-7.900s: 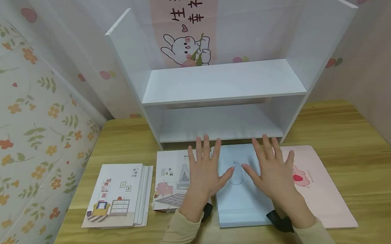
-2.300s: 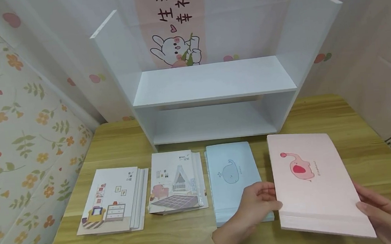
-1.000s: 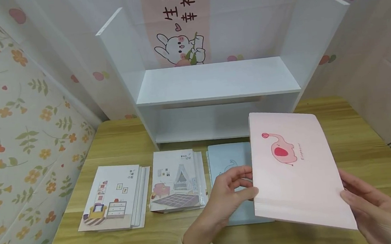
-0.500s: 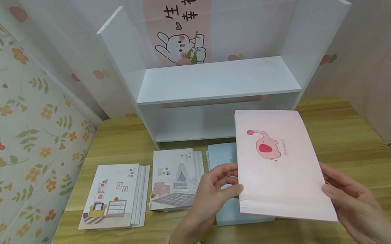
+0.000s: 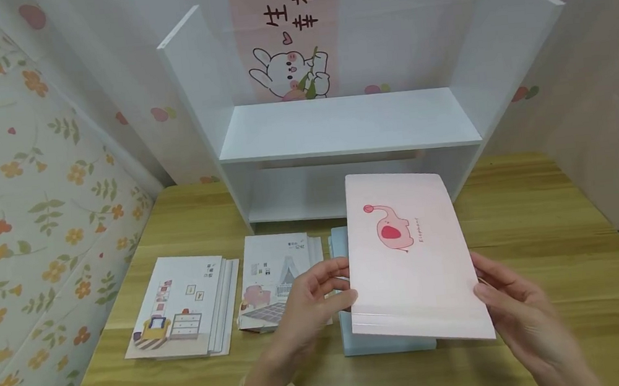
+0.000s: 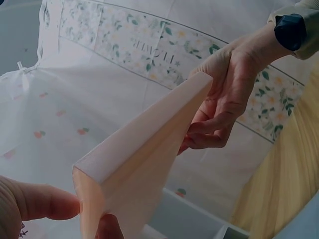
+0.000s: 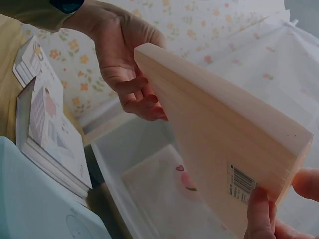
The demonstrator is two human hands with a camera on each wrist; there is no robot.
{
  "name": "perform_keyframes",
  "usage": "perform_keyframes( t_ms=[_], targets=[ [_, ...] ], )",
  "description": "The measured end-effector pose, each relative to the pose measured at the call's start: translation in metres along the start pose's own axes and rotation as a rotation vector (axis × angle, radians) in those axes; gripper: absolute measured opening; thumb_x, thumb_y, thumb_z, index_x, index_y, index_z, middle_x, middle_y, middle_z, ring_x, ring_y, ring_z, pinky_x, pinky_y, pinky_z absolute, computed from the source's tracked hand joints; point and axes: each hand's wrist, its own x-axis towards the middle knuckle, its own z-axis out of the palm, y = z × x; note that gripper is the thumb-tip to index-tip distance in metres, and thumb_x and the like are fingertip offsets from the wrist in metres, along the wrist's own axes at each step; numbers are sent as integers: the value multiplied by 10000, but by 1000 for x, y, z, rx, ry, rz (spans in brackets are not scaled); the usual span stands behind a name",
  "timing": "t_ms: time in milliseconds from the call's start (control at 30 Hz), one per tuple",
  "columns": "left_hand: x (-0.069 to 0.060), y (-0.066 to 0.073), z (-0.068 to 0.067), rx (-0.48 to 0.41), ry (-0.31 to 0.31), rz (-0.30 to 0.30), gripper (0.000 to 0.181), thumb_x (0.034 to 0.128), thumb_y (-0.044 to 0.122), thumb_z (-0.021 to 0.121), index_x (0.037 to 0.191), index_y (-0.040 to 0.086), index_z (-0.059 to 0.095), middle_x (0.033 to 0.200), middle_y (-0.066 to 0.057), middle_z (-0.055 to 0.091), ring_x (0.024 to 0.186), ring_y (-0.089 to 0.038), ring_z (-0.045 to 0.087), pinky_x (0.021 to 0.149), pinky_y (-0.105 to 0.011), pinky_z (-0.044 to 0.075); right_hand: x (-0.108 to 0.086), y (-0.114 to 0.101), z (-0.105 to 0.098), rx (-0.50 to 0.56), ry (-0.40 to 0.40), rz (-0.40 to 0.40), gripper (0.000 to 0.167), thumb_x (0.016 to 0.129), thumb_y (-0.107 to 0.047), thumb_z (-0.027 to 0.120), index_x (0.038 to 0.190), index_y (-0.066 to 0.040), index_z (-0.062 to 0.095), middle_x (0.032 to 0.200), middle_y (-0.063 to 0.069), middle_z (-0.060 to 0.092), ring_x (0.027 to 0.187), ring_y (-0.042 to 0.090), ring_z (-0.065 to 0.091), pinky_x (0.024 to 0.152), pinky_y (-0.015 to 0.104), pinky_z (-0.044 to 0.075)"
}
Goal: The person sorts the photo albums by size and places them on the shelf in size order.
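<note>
Both hands hold a pink book (image 5: 411, 264) with an elephant picture, raised and tilted above a blue book (image 5: 388, 342) on the table. My left hand (image 5: 301, 318) pinches its left edge, thumb on the cover. At the right edge, my right hand (image 5: 528, 315) grips with the thumb on top and fingers beneath. In the right wrist view a barcode label (image 7: 242, 183) shows on the underside of the pink book (image 7: 214, 124). The left wrist view shows the spine of the pink book (image 6: 144, 129) between the two hands. Most of the blue book is hidden.
A white shelf (image 5: 348, 126) with two tall side panels stands at the back of the wooden table (image 5: 549, 238). To the left lie two stacks of white books, one at the far left (image 5: 175, 305) and one beside it (image 5: 272, 265). Patterned curtains hang around.
The pink book was lifted from the right side of the table by both hands and has moved left, over the blue book. Earlier both hands were spread and held nothing.
</note>
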Motion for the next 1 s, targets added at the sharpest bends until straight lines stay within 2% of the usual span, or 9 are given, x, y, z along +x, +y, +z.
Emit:
perform_keyframes(
  t_ms=[167,300,533,700,1000],
  targets=[
    [-3,0,-9,-3,20,-5,413,811,-64,618,1210,-106,520,1024,-114,580,877,-172,567,709,-208,507,7,6,9,0,-29,-11,480,941,127,354,1357,-66,497,1230,33,569,1028,146,571,782,276,501],
    [-7,1,-16,13,33,5,419,822,-44,624,1224,-96,515,1047,-137,574,893,-184,576,730,-208,510,12,9,16,39,-72,-25,487,934,142,352,1360,-51,488,1260,51,557,1062,156,567,817,277,496],
    [-15,5,-31,25,67,40,433,820,-39,627,1227,-111,499,1059,-159,575,894,-171,592,737,-205,507,22,12,33,2,-68,-3,485,921,142,397,1331,-81,530,1244,36,582,1057,139,576,832,259,486],
    [-21,8,-40,31,112,29,445,817,-51,621,1241,-100,493,1092,-177,573,891,-167,589,730,-220,516,28,13,46,-13,-88,1,480,911,142,417,1324,-74,534,1231,38,585,1059,133,571,854,256,480],
    [-29,14,-49,-42,172,46,443,812,-101,586,1237,-143,471,1059,-138,562,876,-161,583,717,-211,510,38,11,66,-34,-77,36,450,910,107,466,1296,-104,563,1233,33,579,1085,126,565,871,235,473]
  ],
)
